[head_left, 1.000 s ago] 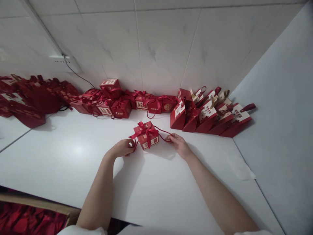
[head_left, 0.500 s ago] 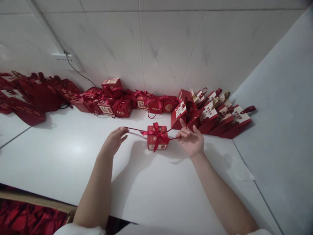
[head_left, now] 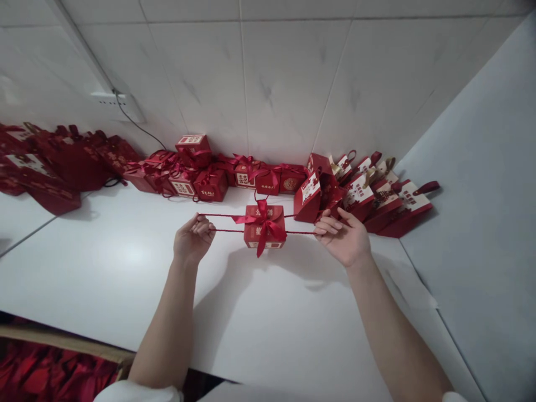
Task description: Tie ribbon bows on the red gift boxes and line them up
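Observation:
A small red gift box (head_left: 265,229) with a red ribbon bow on its front hangs just above the white table (head_left: 259,312). A thin red cord (head_left: 228,222) runs out from both sides of the box and is stretched tight. My left hand (head_left: 191,239) pinches the cord's left end, fingers closed. My right hand (head_left: 345,239) grips the cord's right end, fingers curled around it. The box sits midway between both hands.
Several red bowed boxes (head_left: 209,178) line the tiled wall behind. Tall red and white handled boxes (head_left: 368,195) lean at the back right. Dark red bags (head_left: 46,167) lie at the far left. A grey panel (head_left: 481,195) closes the right side. A socket with a cable (head_left: 119,103) is on the wall.
Both hands have moved apart and pulled the cord tight. The box has shifted away from me and to the right, lifted off the table, and turned its bow towards me.

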Demonstrator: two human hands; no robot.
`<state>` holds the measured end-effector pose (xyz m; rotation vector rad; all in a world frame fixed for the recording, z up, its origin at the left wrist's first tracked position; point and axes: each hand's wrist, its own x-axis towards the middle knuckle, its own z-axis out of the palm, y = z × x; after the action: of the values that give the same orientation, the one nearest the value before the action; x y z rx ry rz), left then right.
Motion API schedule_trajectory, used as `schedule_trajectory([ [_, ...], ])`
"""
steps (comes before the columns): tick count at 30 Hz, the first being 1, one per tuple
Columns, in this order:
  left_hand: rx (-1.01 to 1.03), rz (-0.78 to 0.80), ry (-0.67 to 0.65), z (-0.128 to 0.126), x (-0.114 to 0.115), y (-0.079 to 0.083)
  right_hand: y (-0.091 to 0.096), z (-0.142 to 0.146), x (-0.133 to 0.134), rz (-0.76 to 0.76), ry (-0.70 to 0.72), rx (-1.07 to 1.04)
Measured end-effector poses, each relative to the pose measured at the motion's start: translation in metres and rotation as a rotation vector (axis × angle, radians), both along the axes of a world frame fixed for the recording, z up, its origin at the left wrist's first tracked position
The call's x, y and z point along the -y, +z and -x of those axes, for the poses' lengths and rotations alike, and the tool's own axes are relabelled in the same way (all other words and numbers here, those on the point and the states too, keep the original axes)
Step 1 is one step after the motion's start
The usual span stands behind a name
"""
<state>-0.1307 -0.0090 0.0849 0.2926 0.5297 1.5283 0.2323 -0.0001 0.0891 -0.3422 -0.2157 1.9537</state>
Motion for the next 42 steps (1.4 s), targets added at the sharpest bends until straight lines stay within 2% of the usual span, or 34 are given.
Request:
schedule_trajectory([
  [4,-0.170,0.076,-0.026,0.002,-0.002,-0.003,-0.002,-0.001,-0.002,-0.009,0.014,0.132],
  [6,-0.427,0.160,-0.058,0.004,-0.003,-0.006,-0.008,0.000,-0.006,-0.021,0.034,0.316],
  [8,-0.828,0.207,-0.034,0.006,-0.004,-0.011,-0.019,0.004,-0.011,-0.046,0.012,0.610],
  [10,-1.266,0.173,0.030,0.006,-0.003,-0.017,-0.036,0.011,-0.015,-0.088,-0.110,0.980],
  [11,-1.434,0.124,0.035,0.005,-0.003,-0.019,-0.045,0.017,-0.016,-0.122,-0.233,1.163],
  [13,-1.599,-0.008,-0.047,-0.001,-0.001,-0.024,-0.062,0.030,-0.014,-0.165,-0.396,1.259],
  [14,-1.609,-0.084,-0.124,-0.005,0.000,-0.026,-0.070,0.038,-0.012,-0.270,-0.466,1.296],
  [15,-1.592,-0.152,-0.197,-0.011,0.001,-0.027,-0.078,0.045,-0.009,-0.373,-0.464,1.290],
  [18,-1.557,-0.295,-0.318,-0.025,0.000,-0.032,-0.092,0.063,0.000,-0.488,-0.304,1.171],
  [19,-1.579,-0.326,-0.302,-0.027,-0.001,-0.033,-0.095,0.066,0.002,-0.492,-0.246,1.124],
  [21,-1.655,-0.347,-0.172,-0.024,-0.004,-0.035,-0.099,0.067,0.004,-0.488,-0.177,1.047],
  [23,-1.691,-0.275,0.015,-0.016,-0.008,-0.036,-0.102,0.065,0.002,-0.479,-0.186,0.994],
  [25,-1.637,-0.153,0.115,-0.005,-0.011,-0.037,-0.105,0.061,-0.001,-0.457,-0.229,0.951],
  [28,-1.549,-0.057,0.140,0.008,-0.014,-0.034,-0.106,0.058,-0.003,-0.447,-0.243,0.919],
  [31,-1.501,-0.072,0.126,0.011,-0.009,-0.020,-0.105,0.059,-0.001,-0.469,-0.230,0.967],
  [34,-1.567,-0.038,0.031,-0.001,0.010,0.008,-0.103,0.061,0.001,-0.478,-0.222,1.027],
  [37,-1.793,-0.034,-0.221,-0.032,0.044,0.034,-0.104,0.061,0.001,-0.492,-0.215,1.074],
  [39,-1.995,-0.121,-0.331,-0.056,0.065,0.042,-0.106,0.060,0.000,-0.502,-0.204,1.091],
  [42,-2.110,-0.293,-0.523,-0.078,0.081,0.043,-0.108,0.059,-0.001,-0.511,-0.185,1.098],
])
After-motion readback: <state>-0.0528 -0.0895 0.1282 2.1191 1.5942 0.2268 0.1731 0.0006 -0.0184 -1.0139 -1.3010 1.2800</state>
